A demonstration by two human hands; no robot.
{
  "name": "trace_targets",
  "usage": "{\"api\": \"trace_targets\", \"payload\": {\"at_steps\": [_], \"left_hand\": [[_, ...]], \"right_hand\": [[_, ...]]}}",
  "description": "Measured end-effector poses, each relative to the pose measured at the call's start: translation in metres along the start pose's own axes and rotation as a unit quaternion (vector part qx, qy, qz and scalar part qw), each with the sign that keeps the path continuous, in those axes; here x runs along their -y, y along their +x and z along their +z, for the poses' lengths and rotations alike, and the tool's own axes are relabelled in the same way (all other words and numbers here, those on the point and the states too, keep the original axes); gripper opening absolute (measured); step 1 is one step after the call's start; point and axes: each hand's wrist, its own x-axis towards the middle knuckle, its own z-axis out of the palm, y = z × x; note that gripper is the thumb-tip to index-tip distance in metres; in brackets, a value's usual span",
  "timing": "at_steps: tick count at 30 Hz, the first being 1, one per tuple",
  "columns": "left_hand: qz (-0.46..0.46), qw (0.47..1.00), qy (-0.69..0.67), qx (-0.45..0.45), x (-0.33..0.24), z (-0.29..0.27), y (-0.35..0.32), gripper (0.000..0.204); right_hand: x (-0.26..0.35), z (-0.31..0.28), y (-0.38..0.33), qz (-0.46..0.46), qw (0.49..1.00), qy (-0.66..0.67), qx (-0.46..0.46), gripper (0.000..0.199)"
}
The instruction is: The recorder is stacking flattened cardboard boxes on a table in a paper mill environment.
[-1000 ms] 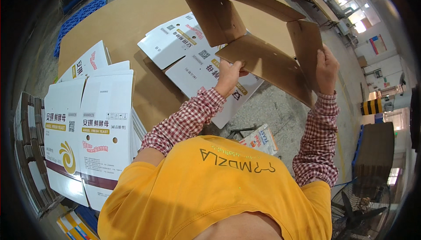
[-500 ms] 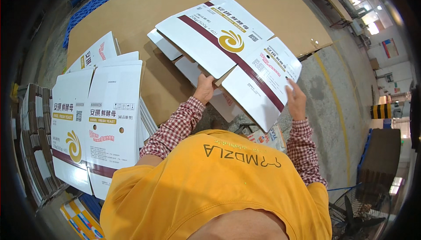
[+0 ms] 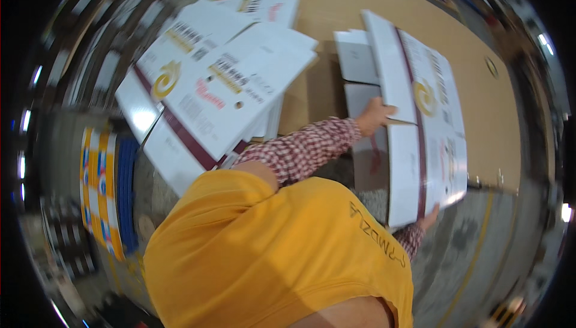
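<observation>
I see a flat white cardboard carton blank with a maroon stripe and a gold swirl emblem [image 3: 426,142] lying over the brown cardboard-covered counter [image 3: 480,40], its long axis running from the far edge back toward the yellow-shirted body. My left hand [image 3: 375,115] has its grip closed on the blank's left edge; my right hand [image 3: 429,215] pinches its near corner. Left of the blank lies a fanned stack of matching white printed blanks [image 3: 216,82].
</observation>
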Motion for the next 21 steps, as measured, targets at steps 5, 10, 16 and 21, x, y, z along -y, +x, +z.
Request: {"api": "trace_targets", "payload": {"at_steps": [5, 10, 16, 21], "left_hand": [[0.165, 0.985, 0.034, 0.033, -0.091, 0.025, -0.04, 0.025], [0.266, 0.943, 0.162, -0.119, -0.193, -0.037, -0.098, 0.03], [0.409, 0.859, 0.107, -0.29, -0.297, -0.165, -0.202, 0.037], [0.401, 0.797, 0.163, -0.422, -0.305, -0.233, -0.317, 0.039]], "right_hand": [[-0.001, 0.032, 0.016, -0.04, 0.995, -0.018, 0.088, 0.049], [-0.001, 0.175, -0.025, -0.049, 0.956, 0.017, 0.289, 0.047], [-0.077, 0.284, -0.077, 0.051, 0.856, -0.062, 0.511, 0.024], [-0.156, 0.31, -0.196, 0.188, 0.74, -0.111, 0.636, 0.025]]}}
